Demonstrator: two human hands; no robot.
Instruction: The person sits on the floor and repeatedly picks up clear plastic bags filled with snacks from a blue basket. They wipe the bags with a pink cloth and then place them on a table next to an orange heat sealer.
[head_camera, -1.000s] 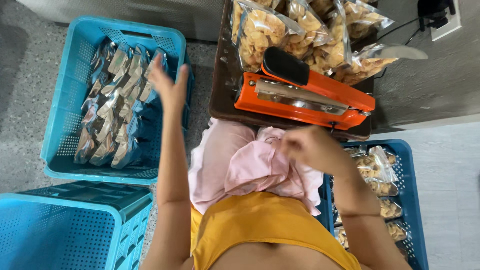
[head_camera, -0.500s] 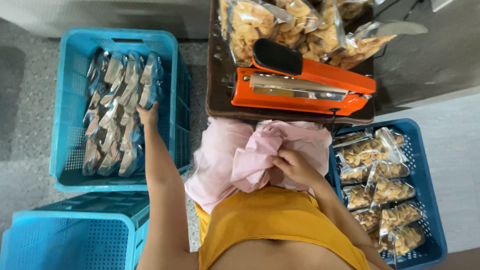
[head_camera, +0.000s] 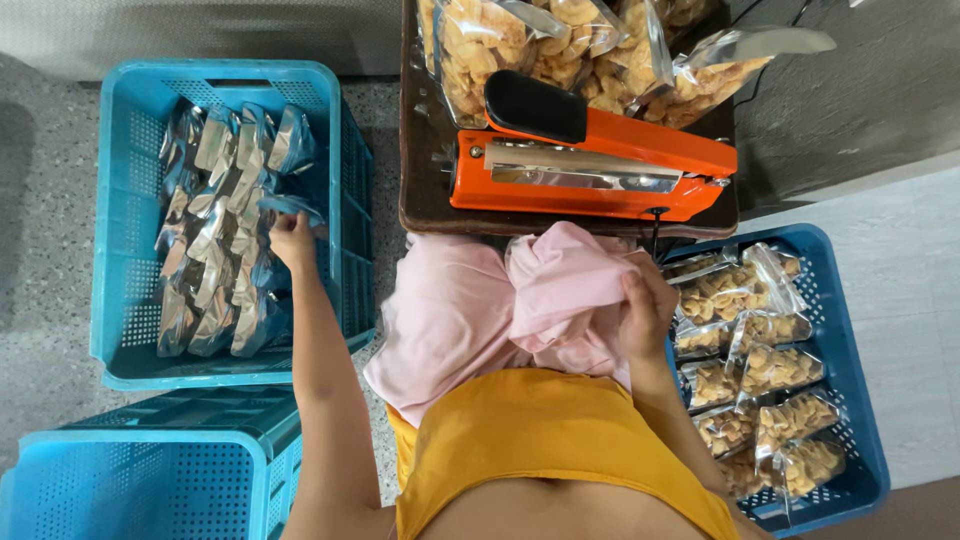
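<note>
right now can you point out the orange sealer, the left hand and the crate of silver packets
orange sealer (head_camera: 640, 190), head view, on its orange base below the metal bar
left hand (head_camera: 292, 240), head view, on the back of the hand
crate of silver packets (head_camera: 120, 300), head view, on its blue left wall

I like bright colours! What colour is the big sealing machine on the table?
The sealing machine is orange with a black handle, seen clearly in the head view.

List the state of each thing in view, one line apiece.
Left hand: in the left crate, gripping a packet.
Right hand: clutching pink cloth.
Sealer: arm raised, nothing between.
Right crate: holds filled snack bags.
</note>
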